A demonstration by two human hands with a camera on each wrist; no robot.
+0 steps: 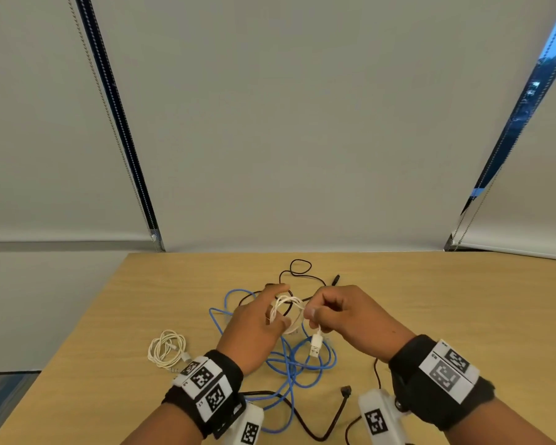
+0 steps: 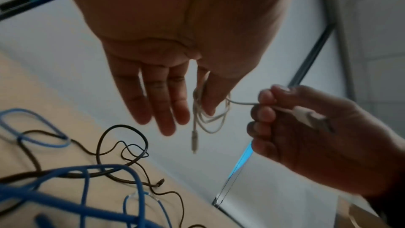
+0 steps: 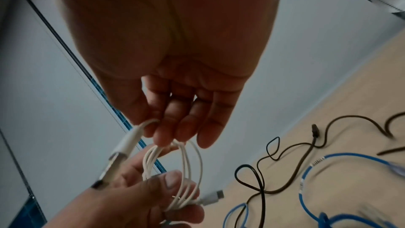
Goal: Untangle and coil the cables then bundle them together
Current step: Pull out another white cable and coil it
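Both hands [image 1: 254, 319] [image 1: 344, 313] grip one white cable coil [image 1: 286, 311] above the table [image 1: 463, 316].

The blue cable [image 1: 289, 364] passes under the left hand [image 1: 254, 329], so part of it is hidden. The black cable [image 1: 321, 425] leaves the head view at the bottom edge. Its plug [image 3: 314, 128] is blurred.

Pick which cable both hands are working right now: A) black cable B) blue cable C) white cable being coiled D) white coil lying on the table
C: the left hand holds the loops of the white cable while the right hand pinches its free end above the USB plug; the blue cable lies on the table.
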